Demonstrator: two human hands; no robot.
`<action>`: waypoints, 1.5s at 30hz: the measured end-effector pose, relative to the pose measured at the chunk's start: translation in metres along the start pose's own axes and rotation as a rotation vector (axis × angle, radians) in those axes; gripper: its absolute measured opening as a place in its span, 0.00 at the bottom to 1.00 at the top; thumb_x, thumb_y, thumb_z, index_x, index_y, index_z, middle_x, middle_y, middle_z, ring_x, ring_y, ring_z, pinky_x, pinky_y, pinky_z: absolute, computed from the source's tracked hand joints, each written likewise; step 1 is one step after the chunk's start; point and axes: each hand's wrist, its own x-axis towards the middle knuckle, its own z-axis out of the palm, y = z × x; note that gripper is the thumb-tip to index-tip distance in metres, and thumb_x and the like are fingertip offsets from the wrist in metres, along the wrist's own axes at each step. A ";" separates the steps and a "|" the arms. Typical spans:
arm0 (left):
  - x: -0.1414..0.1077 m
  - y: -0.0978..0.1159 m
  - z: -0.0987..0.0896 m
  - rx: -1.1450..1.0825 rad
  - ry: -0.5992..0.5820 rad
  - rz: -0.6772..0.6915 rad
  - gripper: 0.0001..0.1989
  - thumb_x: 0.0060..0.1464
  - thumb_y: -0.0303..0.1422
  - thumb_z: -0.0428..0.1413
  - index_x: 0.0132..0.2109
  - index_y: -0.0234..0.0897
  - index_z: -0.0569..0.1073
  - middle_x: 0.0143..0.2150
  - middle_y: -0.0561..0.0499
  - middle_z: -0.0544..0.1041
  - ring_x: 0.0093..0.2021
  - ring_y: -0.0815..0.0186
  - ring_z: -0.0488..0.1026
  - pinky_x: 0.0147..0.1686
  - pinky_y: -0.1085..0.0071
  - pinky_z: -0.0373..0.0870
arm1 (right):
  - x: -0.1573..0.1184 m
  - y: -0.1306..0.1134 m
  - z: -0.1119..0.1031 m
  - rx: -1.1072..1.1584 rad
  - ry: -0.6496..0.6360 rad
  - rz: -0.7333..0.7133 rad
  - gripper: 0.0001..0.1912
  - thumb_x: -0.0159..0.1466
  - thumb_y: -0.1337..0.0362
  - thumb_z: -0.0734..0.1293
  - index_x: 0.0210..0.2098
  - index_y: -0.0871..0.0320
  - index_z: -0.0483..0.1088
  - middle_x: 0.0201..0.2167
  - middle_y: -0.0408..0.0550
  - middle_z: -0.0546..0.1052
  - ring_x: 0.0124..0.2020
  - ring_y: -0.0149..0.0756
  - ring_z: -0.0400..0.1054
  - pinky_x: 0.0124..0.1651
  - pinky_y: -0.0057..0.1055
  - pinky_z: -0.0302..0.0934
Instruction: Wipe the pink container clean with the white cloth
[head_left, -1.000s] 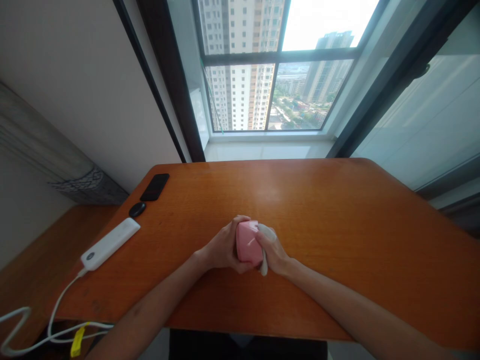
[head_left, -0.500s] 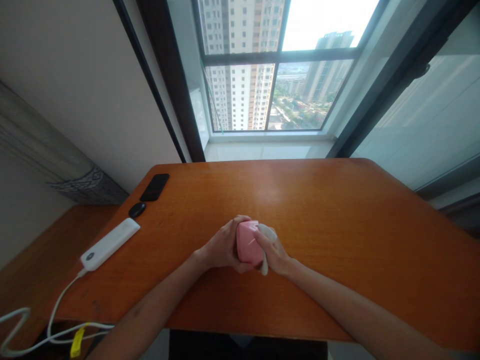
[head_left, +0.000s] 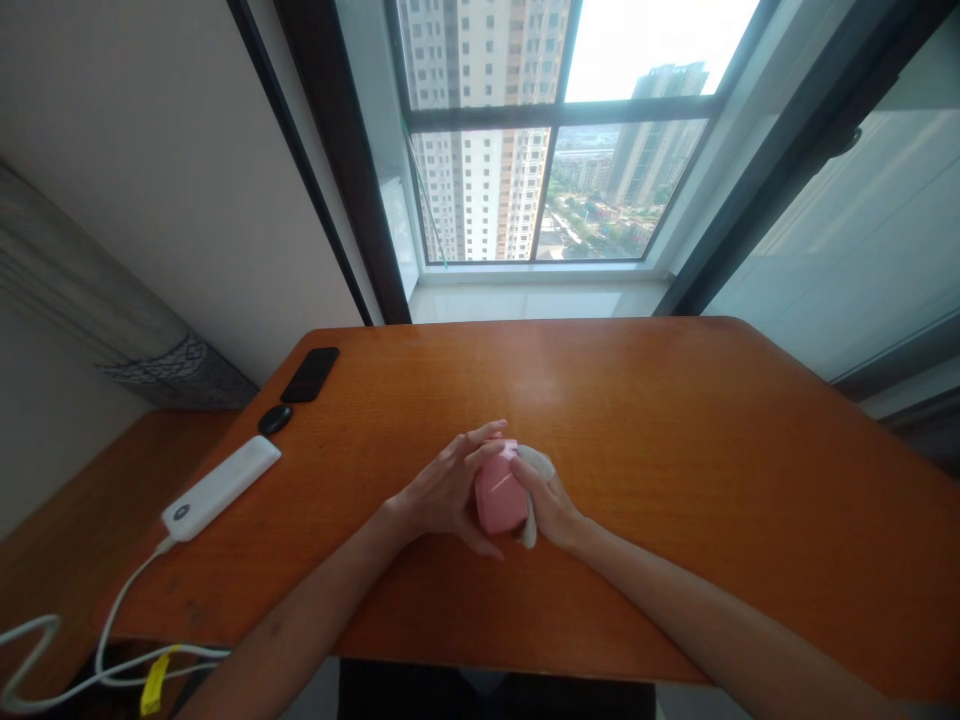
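A small pink box-like object (head_left: 501, 495) with rounded corners is held over the near middle of the table. My right hand (head_left: 551, 505) grips its right side, thumb on the face towards me. A soft-looking white piece, perhaps a cloth (head_left: 534, 460), shows between that hand and the pink object, and its lower end hangs below. My left hand (head_left: 448, 490) is at the object's left side with fingers spread and thumb apart. One or more of its fingertips reach over the top edge; whether they touch it I cannot tell.
The brown wooden table (head_left: 637, 420) runs up to a window. Along its left edge lie a black phone (head_left: 310, 375), a black oval object (head_left: 275, 419) and a white power strip (head_left: 222, 490). A white cable (head_left: 112, 620) with a yellow tag (head_left: 154, 684) trails off at lower left.
My left hand has loosened: its fingers have lifted and spread, and its thumb has come away from the pink object. My right hand keeps its hold in nearly the same place.
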 end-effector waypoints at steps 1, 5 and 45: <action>0.000 -0.001 -0.001 0.052 -0.015 0.032 0.78 0.29 0.59 0.82 0.80 0.53 0.48 0.82 0.32 0.54 0.77 0.32 0.64 0.74 0.36 0.66 | 0.001 -0.002 0.001 0.050 0.003 0.019 0.31 0.68 0.34 0.67 0.31 0.57 0.74 0.27 0.44 0.72 0.29 0.36 0.62 0.33 0.32 0.63; 0.002 0.000 0.000 0.224 -0.006 0.095 0.70 0.42 0.56 0.80 0.79 0.53 0.46 0.82 0.30 0.55 0.76 0.34 0.65 0.72 0.36 0.67 | 0.004 -0.006 0.004 0.206 0.057 0.083 0.31 0.64 0.33 0.70 0.36 0.58 0.77 0.33 0.49 0.78 0.34 0.40 0.67 0.38 0.35 0.68; 0.006 0.019 0.005 -0.268 0.034 -0.338 0.61 0.42 0.49 0.78 0.75 0.45 0.56 0.69 0.37 0.73 0.64 0.43 0.78 0.64 0.47 0.77 | -0.001 -0.001 -0.001 -0.078 0.008 -0.028 0.31 0.67 0.34 0.68 0.25 0.54 0.66 0.24 0.41 0.63 0.27 0.34 0.55 0.28 0.31 0.57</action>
